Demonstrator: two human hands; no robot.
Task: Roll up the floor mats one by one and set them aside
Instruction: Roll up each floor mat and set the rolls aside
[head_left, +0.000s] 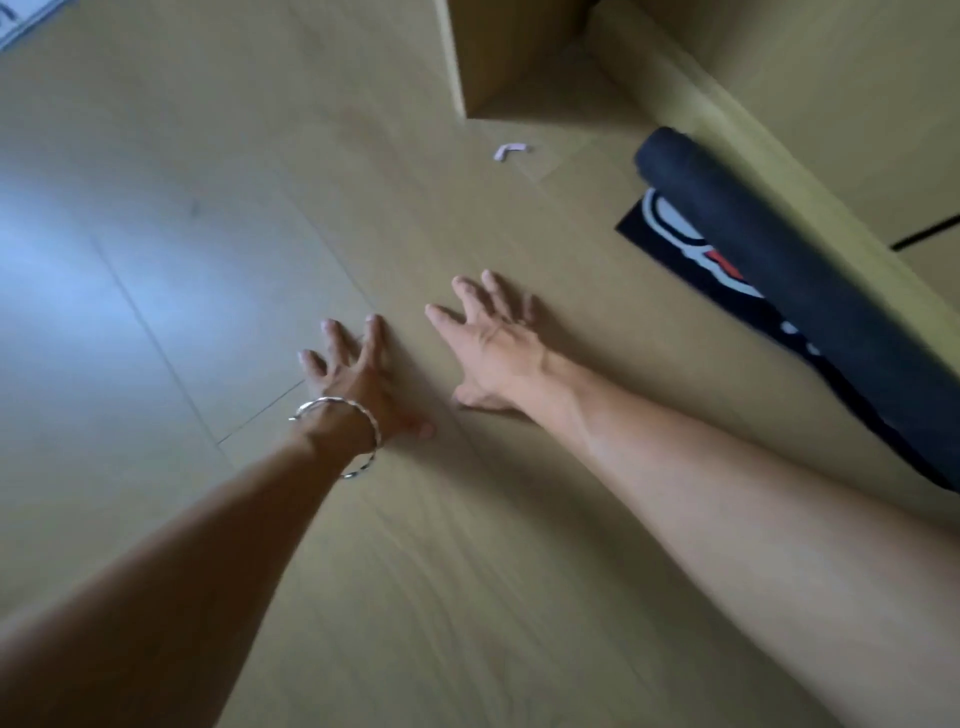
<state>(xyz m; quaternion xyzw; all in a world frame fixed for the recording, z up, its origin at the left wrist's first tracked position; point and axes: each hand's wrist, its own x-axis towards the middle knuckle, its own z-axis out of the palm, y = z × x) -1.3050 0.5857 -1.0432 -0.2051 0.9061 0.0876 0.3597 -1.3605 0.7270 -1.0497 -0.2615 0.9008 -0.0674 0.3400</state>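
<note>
Wooden floor (208, 260) lies beneath the left hand (353, 384) and right hand (493, 348), fingers (335, 340) splayed, holding nothing. Black mat (779, 260), mostly rolled (printed strip flat), sits apart at the right; finishing it likely comes next.

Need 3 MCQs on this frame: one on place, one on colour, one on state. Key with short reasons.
1. Where does the rolled mat lie?
A) under both hands
B) at right, along the wooden ledge
C) at far left, in the glare

2. What colour is the roll's outer face?
A) red
B) white
C) dark grey-black

3. How are the left hand and the right hand?
A) both open, fingers spread, holding nothing
B) both gripping the roll
C) left grips the roll, right is free

Key:
1 B: the roll runs beside the ledge, apart from the hands.
2 C: the outer face is dark; white and red show only on the flat printed part beside it.
3 A: both are spread over the bare floor.
</note>
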